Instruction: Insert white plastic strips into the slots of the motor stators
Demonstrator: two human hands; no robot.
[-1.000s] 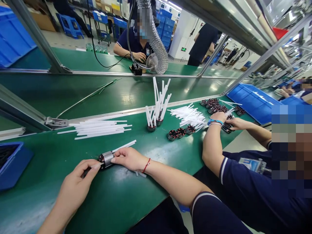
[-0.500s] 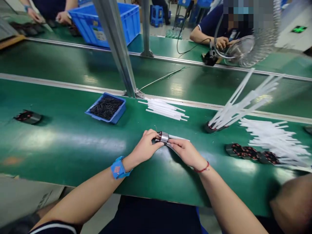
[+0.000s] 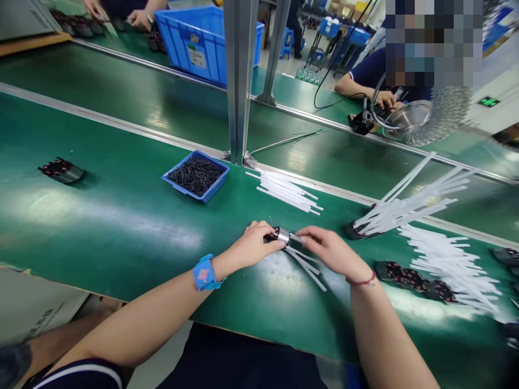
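Observation:
My left hand (image 3: pixel 257 244) is closed round a small motor stator (image 3: pixel 283 236), a silvery ring with dark and copper-coloured windings, lying on its side just over the green table. Several white strips (image 3: pixel 308 264) fan out of its right end towards me. Beside that end my right hand (image 3: pixel 332 249) pinches a white strip (image 3: pixel 297 237) between thumb and fingers; its far tip is hidden at the stator. Beyond my hands lies a loose row of white strips (image 3: pixel 286 190).
A blue tray (image 3: pixel 206 200) of short black pieces stands left of a metal post (image 3: pixel 238 81). One stator (image 3: pixel 61 170) sits far left. To the right are a stator bristling with strips (image 3: pixel 359 231), a strip pile (image 3: pixel 450 259) and more stators (image 3: pixel 413 280). Co-workers sit across.
My right hand has drawn back to the right from the stator, and the strips fanning from its end now show. My left hand keeps its hold. The view has shifted and tilted.

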